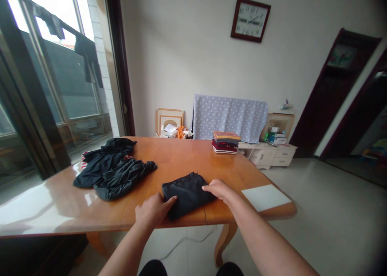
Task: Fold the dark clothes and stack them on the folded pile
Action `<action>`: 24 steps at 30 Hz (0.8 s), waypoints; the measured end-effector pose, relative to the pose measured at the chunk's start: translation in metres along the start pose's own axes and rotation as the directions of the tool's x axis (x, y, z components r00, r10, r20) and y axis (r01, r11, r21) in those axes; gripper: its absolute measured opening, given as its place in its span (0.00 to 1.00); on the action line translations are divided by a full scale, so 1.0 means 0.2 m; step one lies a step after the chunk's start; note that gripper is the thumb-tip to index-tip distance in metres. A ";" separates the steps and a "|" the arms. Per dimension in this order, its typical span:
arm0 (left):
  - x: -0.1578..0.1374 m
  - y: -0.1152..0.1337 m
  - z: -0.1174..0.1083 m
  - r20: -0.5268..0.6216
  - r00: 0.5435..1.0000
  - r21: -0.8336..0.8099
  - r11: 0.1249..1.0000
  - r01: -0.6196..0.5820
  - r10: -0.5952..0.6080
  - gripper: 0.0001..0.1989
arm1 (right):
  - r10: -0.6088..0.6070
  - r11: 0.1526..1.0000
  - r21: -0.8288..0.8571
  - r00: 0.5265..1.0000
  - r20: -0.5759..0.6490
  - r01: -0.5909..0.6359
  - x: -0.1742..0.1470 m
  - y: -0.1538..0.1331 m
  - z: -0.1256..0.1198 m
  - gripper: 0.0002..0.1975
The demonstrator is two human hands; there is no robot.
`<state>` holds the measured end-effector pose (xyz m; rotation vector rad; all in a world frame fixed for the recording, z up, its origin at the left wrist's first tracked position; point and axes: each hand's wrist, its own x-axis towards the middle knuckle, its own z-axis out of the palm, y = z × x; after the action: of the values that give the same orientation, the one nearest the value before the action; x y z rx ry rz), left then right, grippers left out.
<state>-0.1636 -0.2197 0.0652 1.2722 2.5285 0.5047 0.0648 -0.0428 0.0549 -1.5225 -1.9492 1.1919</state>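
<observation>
In the head view, a folded dark garment (189,197) lies on the glossy wooden tabletop (175,155), close to the near edge, between the person's two hands. The left hand (153,210) pinches its left edge, thumb laid over the top of the cloth; the right hand (218,189) pinches the right edge, its thumb also on top. The undersides of the fingers are hidden.

To the left sits a loose heap of dark clothes (113,171), with bits of red-and-white striped cloth (84,159) showing at its side. Near the far edge, right of centre, stands a neat stack of folded clothes (226,143), an orange striped piece uppermost. A pale flat sheet (266,197) lies near the right corner. Beyond the tabletop, a dotted blue-grey cloth (229,116) hangs draped, and a square clock (250,19) is on the wall (181,46).
</observation>
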 end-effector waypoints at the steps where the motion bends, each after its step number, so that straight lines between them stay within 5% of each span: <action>1: 0.01 0.02 0.00 -0.005 1.000 0.014 1.000 -0.001 0.001 0.34 | 0.015 0.999 -0.031 1.000 -0.002 -0.015 0.00 -0.01 0.00 0.14; 9: 0.10 0.07 0.03 0.099 0.994 -0.077 0.995 0.062 -0.054 0.22 | 0.108 0.994 0.001 0.994 0.032 -0.108 0.04 -0.06 0.05 0.15; 15: 0.19 0.04 0.13 -0.024 1.000 -0.371 0.929 -0.004 -0.006 0.11 | 0.086 0.978 0.182 0.993 0.079 -0.099 0.00 -0.08 0.04 0.11; 19: 0.25 0.11 0.18 0.064 0.995 -0.589 0.808 -0.024 0.077 0.06 | 0.048 0.941 0.330 0.994 0.098 -0.078 0.00 -0.05 -0.01 0.11; 24: 0.33 0.36 0.18 0.113 0.991 -0.847 0.528 0.057 0.074 0.11 | 0.003 0.889 0.458 1.000 -0.014 0.004 0.10 0.00 -0.20 0.12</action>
<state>-0.1365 -0.1191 0.0585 0.8490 1.6900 1.3904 0.0872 -0.0087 0.0730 -1.2717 -1.5074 1.5043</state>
